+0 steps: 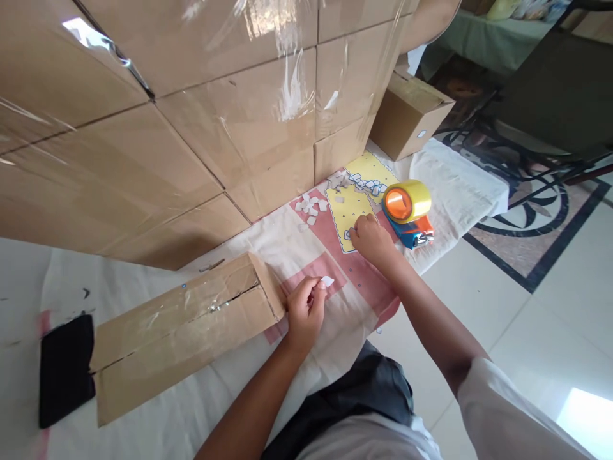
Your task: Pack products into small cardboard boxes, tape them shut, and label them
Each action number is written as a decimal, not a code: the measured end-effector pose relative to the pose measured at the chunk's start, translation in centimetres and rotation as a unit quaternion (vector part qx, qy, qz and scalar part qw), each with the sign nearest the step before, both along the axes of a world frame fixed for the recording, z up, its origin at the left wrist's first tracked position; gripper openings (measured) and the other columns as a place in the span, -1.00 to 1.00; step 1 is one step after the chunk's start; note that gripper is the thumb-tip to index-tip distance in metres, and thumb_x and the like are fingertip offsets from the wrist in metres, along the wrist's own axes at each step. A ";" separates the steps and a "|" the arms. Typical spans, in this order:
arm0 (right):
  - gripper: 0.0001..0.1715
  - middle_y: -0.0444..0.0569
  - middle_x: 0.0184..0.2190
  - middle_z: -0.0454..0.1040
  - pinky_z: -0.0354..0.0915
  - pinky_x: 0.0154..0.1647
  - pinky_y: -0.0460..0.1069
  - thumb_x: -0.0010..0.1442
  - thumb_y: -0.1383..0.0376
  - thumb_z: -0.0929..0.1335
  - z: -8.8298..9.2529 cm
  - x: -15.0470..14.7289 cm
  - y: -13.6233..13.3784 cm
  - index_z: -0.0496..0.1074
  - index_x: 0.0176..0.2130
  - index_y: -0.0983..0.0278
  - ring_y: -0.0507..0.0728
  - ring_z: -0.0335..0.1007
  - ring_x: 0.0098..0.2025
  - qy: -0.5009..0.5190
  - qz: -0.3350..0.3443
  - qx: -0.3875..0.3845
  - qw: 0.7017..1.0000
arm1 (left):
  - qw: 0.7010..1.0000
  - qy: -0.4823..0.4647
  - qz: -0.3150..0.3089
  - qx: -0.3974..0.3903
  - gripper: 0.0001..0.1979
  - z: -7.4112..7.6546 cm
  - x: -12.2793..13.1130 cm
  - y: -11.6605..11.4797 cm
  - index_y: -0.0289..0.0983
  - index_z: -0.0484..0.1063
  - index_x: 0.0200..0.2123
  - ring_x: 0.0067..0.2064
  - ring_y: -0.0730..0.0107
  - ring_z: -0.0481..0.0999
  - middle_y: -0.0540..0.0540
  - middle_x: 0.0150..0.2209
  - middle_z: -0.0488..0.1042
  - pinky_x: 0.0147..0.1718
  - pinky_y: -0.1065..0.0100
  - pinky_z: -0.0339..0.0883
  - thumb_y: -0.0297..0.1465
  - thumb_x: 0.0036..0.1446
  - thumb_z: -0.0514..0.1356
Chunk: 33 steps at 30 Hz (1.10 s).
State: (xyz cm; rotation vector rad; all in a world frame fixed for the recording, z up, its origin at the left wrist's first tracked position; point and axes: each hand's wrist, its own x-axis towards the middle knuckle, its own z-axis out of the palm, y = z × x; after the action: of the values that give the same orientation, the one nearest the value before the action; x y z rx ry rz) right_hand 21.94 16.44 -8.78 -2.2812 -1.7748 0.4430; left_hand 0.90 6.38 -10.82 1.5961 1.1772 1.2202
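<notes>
A white sleeve (502, 409) and a dark garment (368, 396) fill the 6 o'clock edge, both cut off by the frame. Just above, the left hand (304, 310) has its fingers (318, 291) pinched together on a small white paper piece (328, 281), which is held just over the pink patch of the cloth (335, 358) covering the worktop. A flat box (191, 326) taped along its seam lies at the hand's 9 o'clock, touching it.

At 1 o'clock from that hand, the right hand (371, 239) rests knuckles-up on the lower corner of a yellow sheet (347, 207). Its fingertips are curled under and hidden, so I cannot tell whether they grip anything.

A tape roll (407, 201) on its dispenser (414, 233) sits just beside the right hand at 2 o'clock. White scraps (311, 204) lie at 11 o'clock, near a wall of film-wrapped boxes (191, 128). A black thing (64, 367) at far 9 o'clock is too plain to identify.
</notes>
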 end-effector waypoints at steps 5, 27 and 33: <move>-0.65 0.20 -0.16 0.47 0.27 -0.25 0.07 0.29 0.39 0.28 1.1 -0.1 -1.5 0.37 0.07 0.40 0.26 0.40 -0.22 0.053 0.014 0.124 0.991 | 1.000 -0.008 -0.003 0.007 -0.72 0.1 -0.1 -0.1 -0.26 0.55 -0.21 -0.48 0.53 0.43 0.01 -0.48 0.49 -0.48 0.50 0.28 -0.29 0.41 0.08; -0.88 -0.09 -0.40 0.56 0.19 -0.48 -0.09 0.30 0.32 0.40 2.8 -4.0 -11.3 0.58 -0.21 0.27 -0.03 0.31 -0.48 0.489 0.126 0.117 0.855 | 0.986 0.106 -0.001 0.131 -0.89 -0.6 -0.2 -0.2 -0.26 0.49 -0.13 -0.40 0.47 0.59 -0.08 -0.32 0.64 -0.41 0.47 0.43 -0.40 0.34 0.19; -0.82 -0.14 -0.43 0.52 0.27 -0.42 -0.11 0.18 0.24 0.50 2.0 -5.1 -10.5 0.48 -0.24 0.24 0.00 0.43 -0.40 0.663 0.012 0.124 0.738 | 0.935 0.188 -0.061 0.296 -0.80 3.4 -0.8 -1.9 -0.25 0.42 -0.07 -0.50 0.47 0.47 0.00 -0.47 0.54 -0.45 0.39 0.34 -0.53 0.24 0.23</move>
State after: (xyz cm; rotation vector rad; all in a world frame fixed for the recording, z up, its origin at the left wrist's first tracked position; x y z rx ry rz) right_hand 16.88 5.90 -6.76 -1.0602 -0.9401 1.2931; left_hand 0.10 4.50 -7.39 2.4008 0.9554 1.2955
